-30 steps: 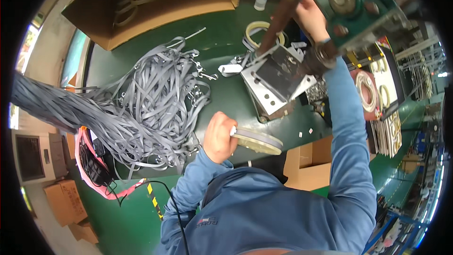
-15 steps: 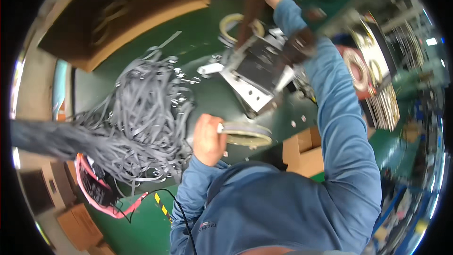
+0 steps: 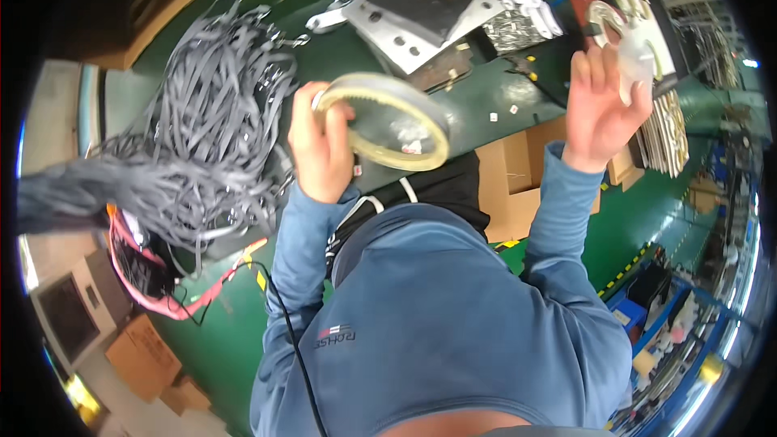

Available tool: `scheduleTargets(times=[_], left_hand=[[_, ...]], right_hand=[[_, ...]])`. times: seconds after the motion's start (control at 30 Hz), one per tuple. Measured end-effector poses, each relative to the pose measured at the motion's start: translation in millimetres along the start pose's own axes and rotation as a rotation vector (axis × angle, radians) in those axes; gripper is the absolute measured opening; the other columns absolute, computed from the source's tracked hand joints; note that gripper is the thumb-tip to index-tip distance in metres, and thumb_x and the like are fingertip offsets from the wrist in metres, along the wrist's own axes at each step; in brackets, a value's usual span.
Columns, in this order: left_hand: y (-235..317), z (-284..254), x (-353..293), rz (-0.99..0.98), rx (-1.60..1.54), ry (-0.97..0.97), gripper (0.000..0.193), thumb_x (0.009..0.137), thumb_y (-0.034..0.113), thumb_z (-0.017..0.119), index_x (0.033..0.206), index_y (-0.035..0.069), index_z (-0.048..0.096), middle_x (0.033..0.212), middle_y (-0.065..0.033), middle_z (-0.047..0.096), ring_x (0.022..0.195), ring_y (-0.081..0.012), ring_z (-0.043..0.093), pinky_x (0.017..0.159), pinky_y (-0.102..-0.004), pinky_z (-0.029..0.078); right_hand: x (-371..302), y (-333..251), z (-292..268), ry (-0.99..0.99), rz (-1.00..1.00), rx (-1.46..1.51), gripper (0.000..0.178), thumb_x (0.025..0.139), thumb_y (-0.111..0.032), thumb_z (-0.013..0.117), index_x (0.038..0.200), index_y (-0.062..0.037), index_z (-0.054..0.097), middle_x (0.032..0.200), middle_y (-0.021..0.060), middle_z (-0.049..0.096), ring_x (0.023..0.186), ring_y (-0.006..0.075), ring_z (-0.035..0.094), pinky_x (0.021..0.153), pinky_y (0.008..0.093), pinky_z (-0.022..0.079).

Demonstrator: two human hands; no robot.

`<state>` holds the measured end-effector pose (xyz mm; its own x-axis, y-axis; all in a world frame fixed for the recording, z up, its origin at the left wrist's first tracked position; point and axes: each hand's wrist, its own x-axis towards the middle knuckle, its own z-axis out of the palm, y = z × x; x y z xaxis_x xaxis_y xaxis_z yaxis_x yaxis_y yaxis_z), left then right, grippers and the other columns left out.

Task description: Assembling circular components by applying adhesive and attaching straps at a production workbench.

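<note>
My left hand (image 3: 321, 150) grips a nearly used-up roll of tape (image 3: 402, 163), a thin ring with a cream core, tilted above the green table. To the right, my right hand (image 3: 597, 109) is raised with its fingers curled. A whitish, translucent piece (image 3: 636, 57), blurred, shows between its thumb and fingers; its kind I cannot make out. Left of the tape lies a big heap of grey lanyards (image 3: 214, 105) with metal clips. Beyond the hands sits a metal fixture (image 3: 396, 44) with a dark top plate.
An open cardboard box (image 3: 506, 178) stands at the table's near edge. Small metal parts (image 3: 522, 30) lie right of the fixture. Several flat boards (image 3: 665, 137) are stacked at the right. A large carton (image 3: 154, 28) stands far left. A black cable (image 3: 283, 307) hangs across my left arm.
My right hand has come back from the far side of the table to the near right, now with the whitish piece. The tape roll in my left hand is raised and turned. The view has shifted.
</note>
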<state>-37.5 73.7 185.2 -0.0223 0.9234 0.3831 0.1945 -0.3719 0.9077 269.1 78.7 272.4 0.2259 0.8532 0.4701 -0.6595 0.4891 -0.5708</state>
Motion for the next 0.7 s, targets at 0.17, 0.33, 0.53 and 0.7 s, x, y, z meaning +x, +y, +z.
scheduleTargets(times=[0.17, 0.33, 0.53, 0.7], left_hand=[[20, 17, -10, -0.646, -0.753, -0.119, 0.024, 0.105, 0.026, 0.046, 0.104, 0.003, 0.054, 0.074, -0.0033, 0.050, 0.058, -0.0141, 0.048, 0.057, -0.0337, 0.046], [32, 34, -33, -0.926, -1.795, -0.618, 0.030, 0.110, 0.033, 0.033, 0.100, 0.009, 0.047, 0.070, 0.0008, 0.039, 0.055, -0.0122, 0.036, 0.048, -0.0286, 0.037], [40, 47, -58, -0.937, -2.024, -0.837, 0.035, 0.109, 0.039, 0.036, 0.099, 0.009, 0.051, 0.068, -0.0005, 0.041, 0.054, -0.0139, 0.042, 0.049, -0.0320, 0.042], [39, 52, -62, -0.946, -2.036, -0.960, 0.036, 0.109, 0.040, 0.036, 0.100, 0.009, 0.051, 0.067, -0.0006, 0.042, 0.053, -0.0137, 0.044, 0.046, -0.0335, 0.042]], right_hand=[[-32, 46, -3, 0.141, 0.408, 0.418, 0.052, 0.090, -0.044, 0.065, 0.109, 0.0025, 0.055, 0.072, -0.0024, 0.033, 0.067, 0.0116, 0.029, 0.066, 0.0300, 0.028], [-6, 75, 42, -0.218, 0.673, 0.654, 0.056, 0.095, -0.058, 0.053, 0.097, -0.0021, 0.052, 0.067, -0.0028, 0.037, 0.057, 0.0095, 0.038, 0.059, 0.0248, 0.033], [-4, 91, 78, -0.163, 0.233, -0.127, 0.029, 0.097, -0.024, 0.055, 0.110, 0.0012, 0.059, 0.073, 0.0026, 0.061, 0.054, 0.0076, 0.048, 0.049, 0.0225, 0.036], [-4, 115, 117, -0.110, -0.368, -0.523, 0.019, 0.086, -0.016, 0.068, 0.093, 0.0025, 0.066, 0.076, 0.0075, 0.067, 0.060, 0.0128, 0.059, 0.057, 0.0270, 0.048]])
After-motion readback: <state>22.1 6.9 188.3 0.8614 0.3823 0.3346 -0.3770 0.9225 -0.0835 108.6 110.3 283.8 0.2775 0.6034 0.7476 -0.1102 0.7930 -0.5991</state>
